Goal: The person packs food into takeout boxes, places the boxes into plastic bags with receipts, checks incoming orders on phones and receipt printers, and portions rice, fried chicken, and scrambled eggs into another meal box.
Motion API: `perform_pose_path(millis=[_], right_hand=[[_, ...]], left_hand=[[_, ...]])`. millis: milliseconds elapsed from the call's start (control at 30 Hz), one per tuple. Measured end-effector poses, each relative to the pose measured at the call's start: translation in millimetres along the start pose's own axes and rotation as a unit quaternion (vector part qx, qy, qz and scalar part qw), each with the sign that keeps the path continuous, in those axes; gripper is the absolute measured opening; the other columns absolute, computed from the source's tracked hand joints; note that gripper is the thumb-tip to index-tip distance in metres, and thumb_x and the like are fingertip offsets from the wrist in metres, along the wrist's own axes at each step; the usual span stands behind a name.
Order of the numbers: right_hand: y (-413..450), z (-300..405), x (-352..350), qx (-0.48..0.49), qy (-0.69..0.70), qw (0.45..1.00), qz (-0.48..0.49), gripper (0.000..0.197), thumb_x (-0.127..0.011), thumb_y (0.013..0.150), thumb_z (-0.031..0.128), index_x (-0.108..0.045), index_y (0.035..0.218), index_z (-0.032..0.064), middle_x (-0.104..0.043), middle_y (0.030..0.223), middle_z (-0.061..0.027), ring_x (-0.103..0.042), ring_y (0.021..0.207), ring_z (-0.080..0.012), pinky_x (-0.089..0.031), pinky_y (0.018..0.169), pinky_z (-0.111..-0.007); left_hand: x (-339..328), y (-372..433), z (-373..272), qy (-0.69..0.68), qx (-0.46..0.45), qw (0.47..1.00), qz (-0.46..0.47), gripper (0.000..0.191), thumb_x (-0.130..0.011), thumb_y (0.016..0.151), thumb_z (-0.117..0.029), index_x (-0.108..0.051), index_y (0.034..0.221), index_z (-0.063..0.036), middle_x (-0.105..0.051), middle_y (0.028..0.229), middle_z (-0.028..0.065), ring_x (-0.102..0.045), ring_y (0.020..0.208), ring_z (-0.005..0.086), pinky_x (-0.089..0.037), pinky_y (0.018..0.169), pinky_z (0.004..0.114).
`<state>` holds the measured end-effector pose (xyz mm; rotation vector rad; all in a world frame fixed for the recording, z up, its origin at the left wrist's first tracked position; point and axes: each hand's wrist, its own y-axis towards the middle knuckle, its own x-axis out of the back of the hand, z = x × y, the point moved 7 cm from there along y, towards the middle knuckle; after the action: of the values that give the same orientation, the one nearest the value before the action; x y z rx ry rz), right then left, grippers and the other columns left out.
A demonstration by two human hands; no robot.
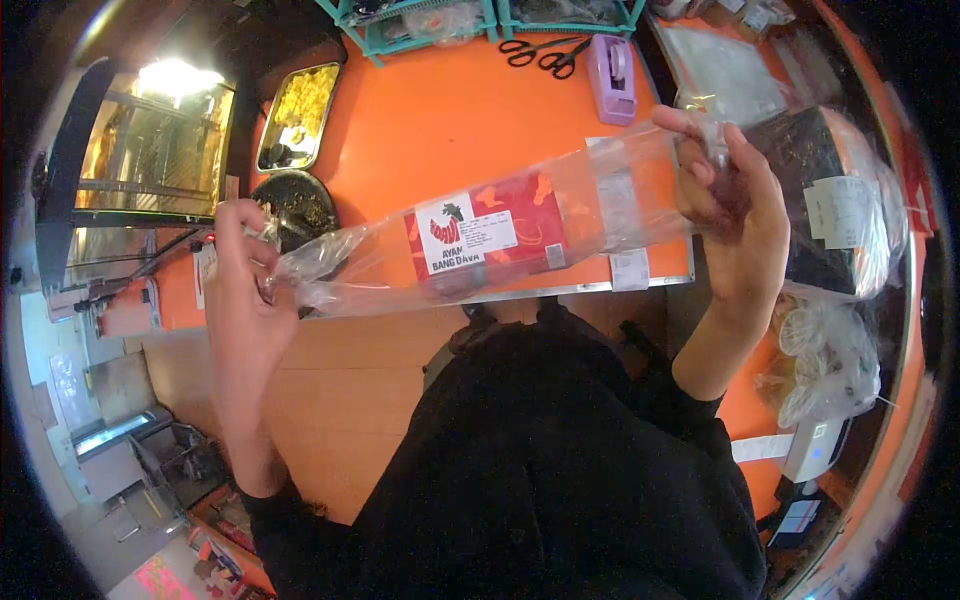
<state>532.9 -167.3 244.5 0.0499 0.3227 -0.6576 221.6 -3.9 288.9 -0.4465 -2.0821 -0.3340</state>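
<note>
A clear plastic bag [360, 262] is stretched sideways between my two hands above the front edge of an orange table [450, 112]. Inside it sits a red printed box [525, 217] with a white logo panel and a small label bearing writing. My left hand [251, 262] grips one gathered end of the bag near a dark stone mortar [304, 202]. At the other end, my right hand [731, 180] pinches the plastic, its fingers partly spread. A white paper slip [630, 270] hangs at the table edge below the bag; more of it shows through the plastic.
A metal tray of yellow food [304, 101] and a lit glass display case [154, 150] stand left. Scissors [562, 60], a purple tape dispenser [613, 82] and teal racks [427, 19] are at the back. Wrapped packages [802, 165], knotted bags [832, 360] and a small printer [814, 450] line the right.
</note>
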Motion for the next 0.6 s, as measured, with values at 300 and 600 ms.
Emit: perform_pose_path(millis=[300,600], right_hand=[[5.9,8.5,-30.4,0.052,-0.081,0.993,0.07,0.046,-0.04,0.096,0.027,-0.053,0.121,-0.0097,-0.048,0.08,0.0014,-0.027,0.05,-0.0019,-0.021,0.047,-0.019],[-14.7,-3.9,-100.6,0.14,-0.226,0.957,0.118,0.031,-0.062,0.089,0.03,-0.059,0.093,0.0,-0.049,0.073,-0.0051,-0.048,0.059,-0.0129,-0.037,0.052,-0.027]], left_hand=[[-32.3,13.2,22.8,-0.667,0.181,0.7,0.177,0.031,-0.047,0.092,-0.026,-0.056,0.107,0.0,-0.06,0.077,0.0053,-0.062,0.074,0.0251,-0.051,0.074,0.038],[-84.2,14.1,-107.0,-0.717,0.18,0.563,0.37,0.044,-0.046,0.092,-0.036,-0.056,0.111,0.0023,-0.061,0.108,0.0189,-0.061,0.092,0.0269,-0.049,0.08,0.04]])
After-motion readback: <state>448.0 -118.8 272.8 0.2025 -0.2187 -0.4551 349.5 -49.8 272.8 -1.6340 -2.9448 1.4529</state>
